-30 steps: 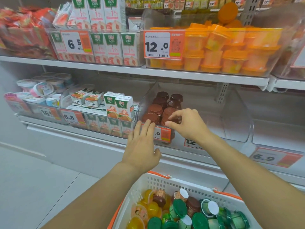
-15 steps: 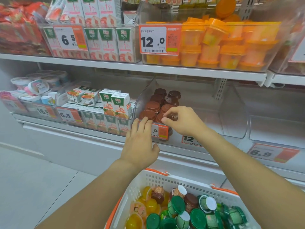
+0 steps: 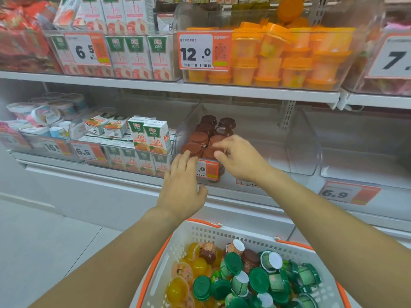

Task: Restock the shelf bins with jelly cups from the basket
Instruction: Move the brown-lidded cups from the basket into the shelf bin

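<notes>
The right hand [image 3: 239, 160] reaches into the clear shelf bin [image 3: 302, 152] on the lower shelf, its fingertips curled down onto the brown-lidded jelly cups [image 3: 199, 137] grouped at the bin's left front; whether they actually pinch one cannot be told. The left hand [image 3: 181, 185], at 7 o'clock from the right, lies flat with straight fingers together, tips touching the bin's front edge beside the orange price tag [image 3: 209, 170]. At 6 o'clock, the white basket [image 3: 200, 235] with orange trim holds green-lidded cups [image 3: 231, 263], yellow jelly cups [image 3: 199, 266] and a few brown ones. Juice cartons [image 3: 150, 137] stand at 9 o'clock from the bin.
</notes>
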